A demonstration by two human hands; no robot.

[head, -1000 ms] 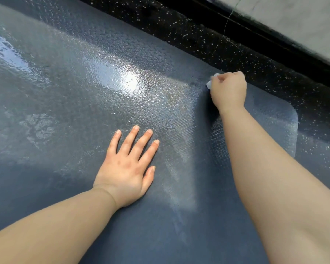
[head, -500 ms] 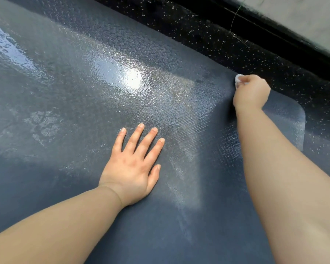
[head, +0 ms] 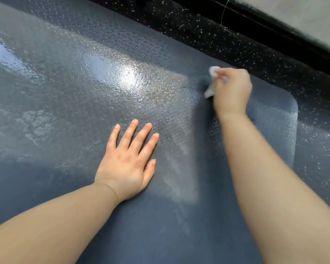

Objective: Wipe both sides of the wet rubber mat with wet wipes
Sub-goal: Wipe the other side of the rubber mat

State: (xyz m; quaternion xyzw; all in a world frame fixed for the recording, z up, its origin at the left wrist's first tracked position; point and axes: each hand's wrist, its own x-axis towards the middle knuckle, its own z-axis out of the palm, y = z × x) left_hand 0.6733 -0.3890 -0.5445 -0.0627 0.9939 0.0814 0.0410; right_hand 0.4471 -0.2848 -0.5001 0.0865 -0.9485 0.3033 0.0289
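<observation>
A large dark blue-grey rubber mat lies flat and fills most of the view; its textured surface is wet and glossy, with a bright glare spot near the middle. My left hand rests flat on the mat with fingers spread and straight. Near the mat's far edge my right hand grips a crumpled white wet wipe and holds it against the mat. A duller wiped band runs from the wipe down toward me. The mat's rounded far right corner shows beyond my right wrist.
The mat lies on a black floor with white speckles. A black strip and a pale wall run along the top right. A thin thread hangs down in front of the strip.
My right hand, gripping the wipe, slid right along the mat's far edge and then came back toward me and left. More of the wipe now shows. My left hand stays flat.
</observation>
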